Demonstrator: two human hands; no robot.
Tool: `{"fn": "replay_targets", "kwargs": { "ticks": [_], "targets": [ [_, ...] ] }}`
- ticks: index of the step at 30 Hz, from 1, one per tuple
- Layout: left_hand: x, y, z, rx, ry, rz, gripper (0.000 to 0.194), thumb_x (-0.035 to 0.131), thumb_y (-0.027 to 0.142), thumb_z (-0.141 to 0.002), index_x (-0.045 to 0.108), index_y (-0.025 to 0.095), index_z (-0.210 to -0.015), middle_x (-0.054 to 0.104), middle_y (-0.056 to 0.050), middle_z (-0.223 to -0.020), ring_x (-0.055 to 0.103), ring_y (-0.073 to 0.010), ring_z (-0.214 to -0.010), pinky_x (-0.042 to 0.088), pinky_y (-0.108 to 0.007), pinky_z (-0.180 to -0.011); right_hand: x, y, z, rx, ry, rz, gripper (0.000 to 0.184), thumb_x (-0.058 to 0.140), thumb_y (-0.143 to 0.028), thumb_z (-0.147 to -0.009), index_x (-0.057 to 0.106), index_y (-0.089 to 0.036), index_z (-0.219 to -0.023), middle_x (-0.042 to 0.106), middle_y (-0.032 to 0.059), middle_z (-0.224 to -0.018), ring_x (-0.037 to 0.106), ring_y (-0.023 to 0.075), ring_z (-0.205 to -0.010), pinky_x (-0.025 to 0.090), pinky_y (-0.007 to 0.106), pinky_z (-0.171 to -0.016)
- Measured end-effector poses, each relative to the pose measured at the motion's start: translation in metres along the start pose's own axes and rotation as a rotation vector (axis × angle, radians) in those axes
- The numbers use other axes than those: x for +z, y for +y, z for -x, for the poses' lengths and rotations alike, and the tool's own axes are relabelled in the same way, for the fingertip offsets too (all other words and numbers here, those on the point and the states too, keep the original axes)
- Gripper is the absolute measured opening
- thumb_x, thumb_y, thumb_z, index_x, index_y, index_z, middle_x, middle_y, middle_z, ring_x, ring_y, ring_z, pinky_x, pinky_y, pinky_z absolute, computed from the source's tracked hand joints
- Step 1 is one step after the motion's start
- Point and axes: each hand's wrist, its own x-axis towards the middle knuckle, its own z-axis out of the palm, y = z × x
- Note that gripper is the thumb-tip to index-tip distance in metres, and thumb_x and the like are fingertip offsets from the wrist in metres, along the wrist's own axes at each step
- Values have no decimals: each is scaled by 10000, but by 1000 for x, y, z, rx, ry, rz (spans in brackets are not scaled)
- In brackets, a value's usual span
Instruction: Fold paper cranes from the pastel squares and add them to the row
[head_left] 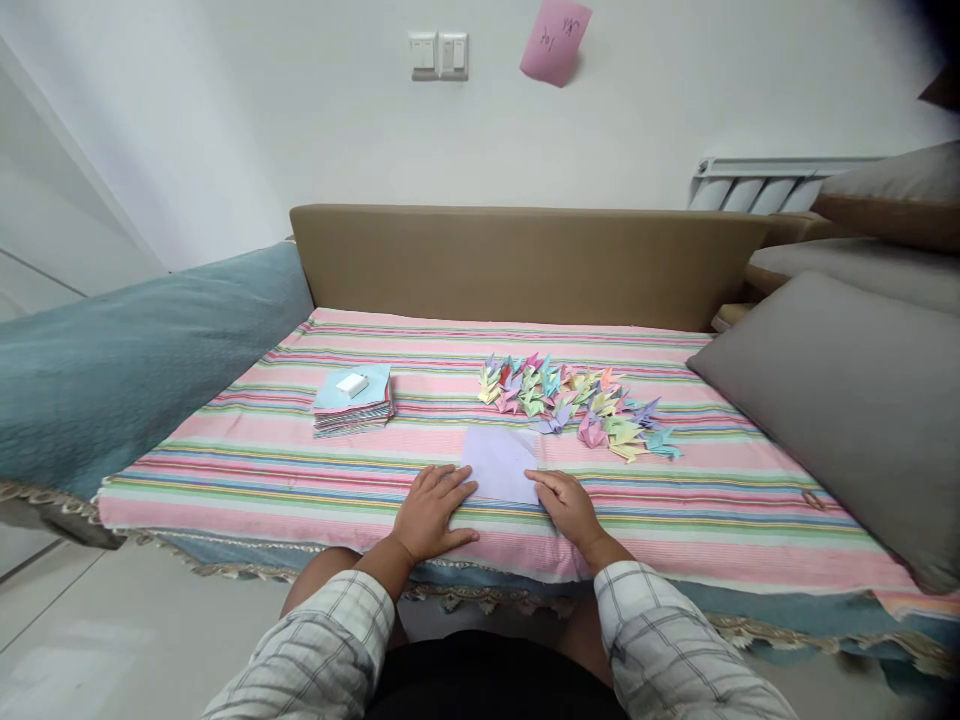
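A square sheet of pale lavender paper (498,462) lies on the striped cloth in front of me. My left hand (433,508) rests flat at its left edge with the fingers spread, the fingertips touching the paper. At the right edge, my right hand (568,506) has its index finger stretched onto the paper, and the other fingers are partly curled under it. Neither hand grips anything. Beyond the sheet sits a cluster of folded paper cranes (551,385) in many colours. To the left stands a stack of coloured paper (352,405) with a small white block (352,385) on top.
The striped cloth (247,440) covers the sofa seat, whose brown backrest (525,262) runs along the wall. Grey cushions (840,400) lean at the right, and a blue-covered armrest (165,360) borders the left. A small brown ring (812,499) lies near the cushion.
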Motion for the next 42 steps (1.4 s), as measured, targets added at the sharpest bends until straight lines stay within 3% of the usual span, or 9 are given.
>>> {"fn": "replay_targets", "kwargs": {
  "ticks": [8,21,25,29,36,42],
  "targets": [
    [-1,2,-1,0,1,9,586,595,529,-753,504,295,-1282,517,-59,-1337,433,-300,-1217,274,-495,-1042,3,5,1,-50,-46,52,407,415,-171,-761,688,-261,-1048,702,21,-1010,635,210,-930,487,378,-838],
    [3,0,0,-8,5,-33,539,512,524,-813,506,251,-1277,495,-58,-1360,415,-290,-1225,277,-489,-1040,6,1,7,-207,-19,74,227,551,-183,-779,719,-284,-893,634,22,-774,570,184,-799,452,334,-748],
    [3,0,-1,-18,31,-8,538,531,522,-799,519,258,-1268,499,-65,-1354,427,-294,-1210,293,-485,-1024,4,-2,8,-231,25,76,203,590,-205,-775,736,-310,-869,585,61,-1024,509,217,-985,455,367,-821],
    [4,-1,-1,-20,56,0,552,558,517,-776,526,254,-1261,498,-75,-1350,440,-296,-1194,326,-477,-1000,1,-7,8,-242,-26,91,187,617,-221,-767,740,-337,-846,479,29,-1292,416,257,-1157,428,421,-910],
    [4,0,-3,-78,42,-44,608,579,514,-754,485,262,-1300,423,-74,-1411,407,-314,-1225,327,-479,-996,1,-9,10,-262,-61,91,212,604,-202,-767,738,-333,-866,502,28,-1285,430,261,-1153,449,405,-859],
    [6,0,-5,-74,49,-53,464,522,473,-818,555,259,-1228,449,-83,-1389,426,-299,-1212,340,-477,-987,1,-8,11,-327,-41,150,183,613,-217,-761,735,-317,-853,565,31,-1205,487,245,-1063,399,414,-873]
  ]
}}
